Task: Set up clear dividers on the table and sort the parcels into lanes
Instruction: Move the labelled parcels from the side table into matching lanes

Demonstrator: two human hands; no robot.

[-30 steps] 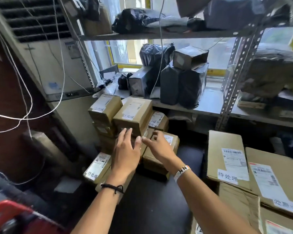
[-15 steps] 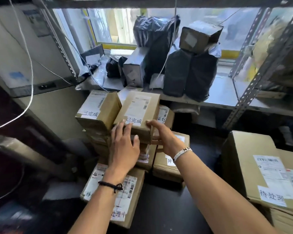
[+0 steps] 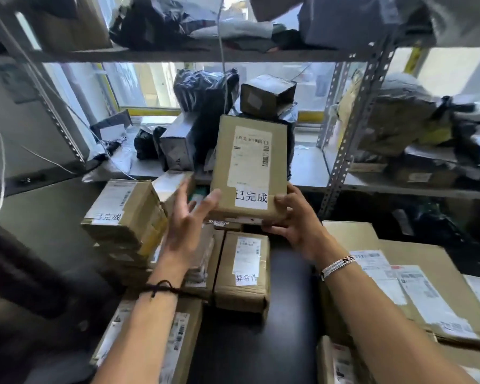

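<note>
A brown cardboard parcel with a white shipping label and a strip of black characters is lifted off the stack, tilted upright, its label facing me. My right hand grips its lower right corner, thumb on the front face. My left hand has straight fingers, and its fingertips touch the parcel's lower left edge. Below lie more labelled brown parcels: one atop a stack at the left, a flat one in the middle on the dark table. No clear dividers are in view.
Large flat cartons lie at the right on the table. A long parcel lies under my left forearm. Metal shelving behind holds black-wrapped packages. A white appliance with loose cables stands at the left.
The parcel has come up off the stack and now stands upright in front of me, my right hand gripping its lower corner. My left hand went from lying on it to touching its edge.
</note>
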